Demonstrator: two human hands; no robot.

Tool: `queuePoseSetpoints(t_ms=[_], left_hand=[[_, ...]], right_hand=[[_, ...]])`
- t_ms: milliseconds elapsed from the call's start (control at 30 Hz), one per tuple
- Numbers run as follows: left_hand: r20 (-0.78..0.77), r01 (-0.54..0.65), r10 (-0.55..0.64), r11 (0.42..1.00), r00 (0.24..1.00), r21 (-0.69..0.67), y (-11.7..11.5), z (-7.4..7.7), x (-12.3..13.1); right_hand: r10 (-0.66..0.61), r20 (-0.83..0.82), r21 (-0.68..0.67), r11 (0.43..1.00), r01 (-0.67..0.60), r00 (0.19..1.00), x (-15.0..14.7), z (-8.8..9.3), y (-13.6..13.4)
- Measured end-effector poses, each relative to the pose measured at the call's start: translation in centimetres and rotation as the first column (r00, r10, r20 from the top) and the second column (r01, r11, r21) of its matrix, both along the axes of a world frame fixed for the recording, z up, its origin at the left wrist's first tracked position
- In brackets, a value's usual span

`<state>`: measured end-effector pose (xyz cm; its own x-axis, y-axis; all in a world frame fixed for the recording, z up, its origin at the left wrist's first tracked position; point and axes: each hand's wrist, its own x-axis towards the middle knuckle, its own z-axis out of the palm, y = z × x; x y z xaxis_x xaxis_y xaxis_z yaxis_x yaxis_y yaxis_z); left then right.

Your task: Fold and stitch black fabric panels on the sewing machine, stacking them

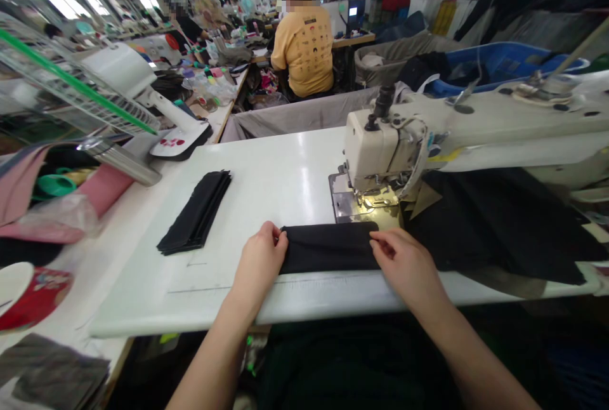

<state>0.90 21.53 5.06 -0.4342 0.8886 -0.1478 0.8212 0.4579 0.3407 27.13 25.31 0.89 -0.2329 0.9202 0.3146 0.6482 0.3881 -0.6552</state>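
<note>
A black rectangular fabric piece [328,248] lies flat near the front edge of the white sewing table [266,175]. My left hand [261,257] pinches its upper left corner between thumb and fingers. At its right end, my right hand [402,257] is closed on the upper right corner. Just behind the piece stands a sewing machine [380,143] with a metal needle plate [349,204]. To the left rests a stack of folded black fabric pieces [195,213], touched by neither hand. More dark cloth [495,226] lies under the machine arm at the right.
On the left side table are a metal flask [121,159], a white fan [118,70], a red-and-white bowl [42,292] and grey cloth [52,372]. A person in a yellow shirt [304,48] sits ahead, near a blue tub [504,58].
</note>
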Motion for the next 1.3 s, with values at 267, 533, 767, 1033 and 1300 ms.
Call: queuePoseSetpoints(t_ms=[267, 533, 767, 1033, 1300], left_hand=[[-0.086, 0.009, -0.014, 0.998, 0.996, -0.067, 0.52, 0.48, 0.12], [-0.099, 0.0, -0.008, 0.997, 0.995, -0.076, 0.6, 0.63, 0.23], [-0.131, 0.029, -0.041, 0.996, 0.991, -0.087, 0.42, 0.45, 0.09], [-0.205, 0.056, -0.077, 0.993, 0.976, -0.105, 0.29, 0.33, 0.67], [-0.22, 0.047, -0.073, 0.991, 0.973, -0.122, -0.03, 0.62, 0.75]], right_hand=[[-0.015, 0.0, -0.009, 1.0, 0.015, 1.0, -0.39, 0.06, -0.13], [-0.053, 0.011, 0.001, 0.999, 0.053, 0.999, -0.52, 0.07, -0.05], [-0.055, 0.033, -0.011, 0.998, 0.055, 0.998, -0.57, 0.11, 0.06], [-0.043, 0.038, 0.05, 0.998, 0.042, 0.998, -0.61, -0.04, -0.02], [-0.031, 0.051, 0.05, 0.998, 0.028, 0.998, -0.57, -0.19, 0.02]])
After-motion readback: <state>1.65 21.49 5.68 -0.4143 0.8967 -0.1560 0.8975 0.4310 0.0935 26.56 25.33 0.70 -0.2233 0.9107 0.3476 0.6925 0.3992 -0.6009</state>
